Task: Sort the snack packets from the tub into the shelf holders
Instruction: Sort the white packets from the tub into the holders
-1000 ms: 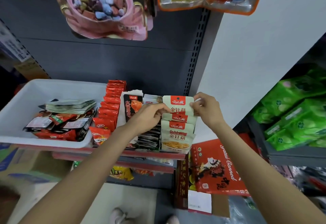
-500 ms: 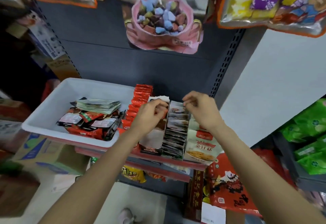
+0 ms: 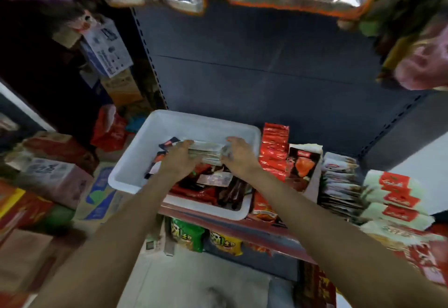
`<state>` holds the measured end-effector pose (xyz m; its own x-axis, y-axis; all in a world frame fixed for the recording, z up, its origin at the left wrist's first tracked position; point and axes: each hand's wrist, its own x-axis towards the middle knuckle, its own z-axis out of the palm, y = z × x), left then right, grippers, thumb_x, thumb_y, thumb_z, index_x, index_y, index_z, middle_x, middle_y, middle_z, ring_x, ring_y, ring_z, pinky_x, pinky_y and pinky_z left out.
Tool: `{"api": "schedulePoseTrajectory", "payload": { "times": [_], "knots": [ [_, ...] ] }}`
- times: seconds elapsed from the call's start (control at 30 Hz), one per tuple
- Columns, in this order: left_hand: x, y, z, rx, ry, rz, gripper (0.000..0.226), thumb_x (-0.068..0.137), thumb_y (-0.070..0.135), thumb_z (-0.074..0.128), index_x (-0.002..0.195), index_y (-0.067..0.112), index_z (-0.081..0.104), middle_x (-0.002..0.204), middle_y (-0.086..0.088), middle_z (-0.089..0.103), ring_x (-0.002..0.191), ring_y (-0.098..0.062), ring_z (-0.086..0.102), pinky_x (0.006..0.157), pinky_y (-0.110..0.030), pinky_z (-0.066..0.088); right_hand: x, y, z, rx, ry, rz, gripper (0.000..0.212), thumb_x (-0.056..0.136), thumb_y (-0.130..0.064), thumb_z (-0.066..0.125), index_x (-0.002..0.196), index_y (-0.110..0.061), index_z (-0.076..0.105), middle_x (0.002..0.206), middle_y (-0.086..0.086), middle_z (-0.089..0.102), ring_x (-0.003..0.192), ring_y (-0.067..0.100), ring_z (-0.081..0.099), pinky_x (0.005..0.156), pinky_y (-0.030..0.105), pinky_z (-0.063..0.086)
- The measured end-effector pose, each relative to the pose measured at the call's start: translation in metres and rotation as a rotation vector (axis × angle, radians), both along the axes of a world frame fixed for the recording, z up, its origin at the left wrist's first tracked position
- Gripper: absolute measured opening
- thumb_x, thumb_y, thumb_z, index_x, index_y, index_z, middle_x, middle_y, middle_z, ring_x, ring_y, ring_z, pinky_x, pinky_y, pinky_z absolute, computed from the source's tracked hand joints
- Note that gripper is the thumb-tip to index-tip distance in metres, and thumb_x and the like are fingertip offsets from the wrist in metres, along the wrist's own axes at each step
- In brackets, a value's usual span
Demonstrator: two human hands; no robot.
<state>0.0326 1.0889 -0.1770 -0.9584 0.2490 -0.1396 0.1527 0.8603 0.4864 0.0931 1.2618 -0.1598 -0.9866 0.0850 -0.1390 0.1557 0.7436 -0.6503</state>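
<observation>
bare forearms, no sleeves, bare grips

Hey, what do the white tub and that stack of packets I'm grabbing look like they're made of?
White tub: likely moulded plastic, smooth and matte, with rounded corners and a rolled rim. Stack of packets, held between the left hand and right hand: probably thin plastic or foil film, judging by its slim, pale, layered edges; blur leaves the finish unclear.

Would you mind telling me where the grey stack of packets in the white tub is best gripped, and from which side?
Grip the grey stack of packets at its two short ends, coming down from above, as the left hand and right hand do. It lies flat on loose packets in the white tub, so squeezing both ends should keep the thin packets together.
</observation>
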Motion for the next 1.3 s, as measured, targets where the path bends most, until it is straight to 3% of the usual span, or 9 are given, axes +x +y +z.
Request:
{"api": "schedulePoseTrajectory", "payload": {
  "times": [0.13, 0.23, 0.43, 0.57, 0.73, 0.87, 1.0, 1.1, 1.3],
  "knots": [
    [-0.025, -0.018, -0.019, -0.151, -0.049, -0.130, 0.061, 0.085, 0.034, 0.062, 0.139, 0.022, 0.038, 0.136, -0.005, 0.049, 0.120, -0.025, 0.051, 0.099, -0.042, 0.046, -0.033, -0.025, -0.020, 0.066, -0.171, -0.024, 0.071, 0.094, -0.025, 0.052, 0.150, -0.010, 0.011, 0.158, 0.009, 0.006, 0.145, 0.022, 0.007, 0.118, 0.029, 0.010],
    [-0.032, -0.021, -0.023, -0.199, -0.058, -0.190, 0.055, 0.083, 0.039, 0.059, 0.134, 0.022, 0.046, 0.130, -0.004, 0.054, 0.115, -0.025, 0.054, 0.095, -0.040, 0.048, -0.046, -0.030, -0.032, 0.117, -0.265, 0.003, 0.074, 0.096, -0.030, 0.050, 0.150, -0.010, 0.004, 0.157, 0.011, 0.013, 0.144, 0.023, 0.014, 0.116, 0.032, 0.016],
    [-0.041, -0.025, -0.026, -0.165, -0.015, -0.105, 0.047, 0.086, 0.027, 0.058, 0.131, 0.016, 0.049, 0.130, -0.008, 0.052, 0.120, -0.028, 0.048, 0.096, -0.038, 0.044, -0.054, -0.041, -0.037, 0.478, -0.141, -0.013, 0.032, 0.095, -0.013, 0.045, 0.125, -0.009, 0.057, 0.124, 0.015, 0.051, 0.115, 0.030, 0.052, 0.091, 0.036, 0.045],
    [-0.040, -0.026, -0.028, -0.063, -0.033, 0.010, 0.054, 0.086, 0.022, 0.060, 0.137, 0.016, 0.043, 0.137, -0.007, 0.045, 0.127, -0.026, 0.038, 0.102, -0.039, 0.037, -0.053, -0.040, -0.033, 0.497, -0.054, 0.017, 0.024, 0.094, -0.003, 0.046, 0.110, -0.007, 0.063, 0.109, 0.013, 0.058, 0.102, 0.031, 0.058, 0.077, 0.034, 0.046],
    [-0.028, -0.014, -0.014, 0.456, -0.114, 0.399, 0.093, 0.082, 0.015, 0.068, 0.149, 0.010, 0.004, 0.144, -0.014, 0.039, 0.132, -0.032, 0.038, 0.110, -0.042, 0.033, -0.031, -0.017, -0.017, 0.205, 0.090, -0.093, 0.020, 0.094, -0.005, 0.043, 0.092, -0.012, 0.061, 0.082, 0.009, 0.061, 0.074, 0.025, 0.055, 0.063, 0.030, 0.040],
    [-0.006, 0.008, 0.010, 0.660, -0.312, 0.328, 0.069, 0.087, 0.021, 0.065, 0.142, 0.007, 0.026, 0.130, -0.008, 0.053, 0.119, -0.023, 0.050, 0.097, -0.030, 0.039, 0.003, 0.005, 0.004, -0.050, 0.239, -0.131, 0.020, 0.097, -0.009, 0.047, 0.084, -0.005, 0.062, 0.071, 0.005, 0.059, 0.062, 0.017, 0.054, 0.060, 0.029, 0.042],
    [0.018, 0.032, 0.028, 0.931, -0.391, 0.358, 0.070, 0.087, 0.005, 0.064, 0.143, 0.011, 0.024, 0.109, -0.005, 0.059, 0.102, -0.018, 0.058, 0.083, -0.033, 0.054, 0.032, 0.033, 0.020, -0.463, 0.162, -0.215, 0.024, 0.097, -0.009, 0.048, 0.087, 0.004, 0.064, 0.082, 0.023, 0.063, 0.076, 0.021, 0.059, 0.076, 0.036, 0.055],
    [0.038, 0.055, 0.041, 1.033, -0.416, 0.301, 0.059, 0.086, -0.005, 0.060, 0.136, 0.012, 0.031, 0.101, -0.008, 0.059, 0.085, -0.012, 0.060, 0.062, -0.022, 0.057, 0.055, 0.060, 0.034, -0.549, 0.156, -0.228, 0.023, 0.092, -0.002, 0.054, 0.092, -0.019, 0.069, 0.086, 0.002, 0.072, 0.081, 0.012, 0.067, 0.078, 0.025, 0.055],
    [0.081, 0.132, 0.065, 0.979, -0.418, -0.024, 0.054, 0.083, -0.002, 0.065, 0.122, 0.027, 0.041, 0.102, -0.008, 0.062, 0.095, -0.021, 0.064, 0.068, -0.032, 0.059, 0.101, 0.131, 0.057, -0.703, 0.208, -0.385, 0.018, 0.088, -0.015, 0.064, 0.106, -0.014, 0.066, 0.084, 0.004, 0.073, 0.075, 0.011, 0.069, 0.068, 0.024, 0.055]
  ]
}}
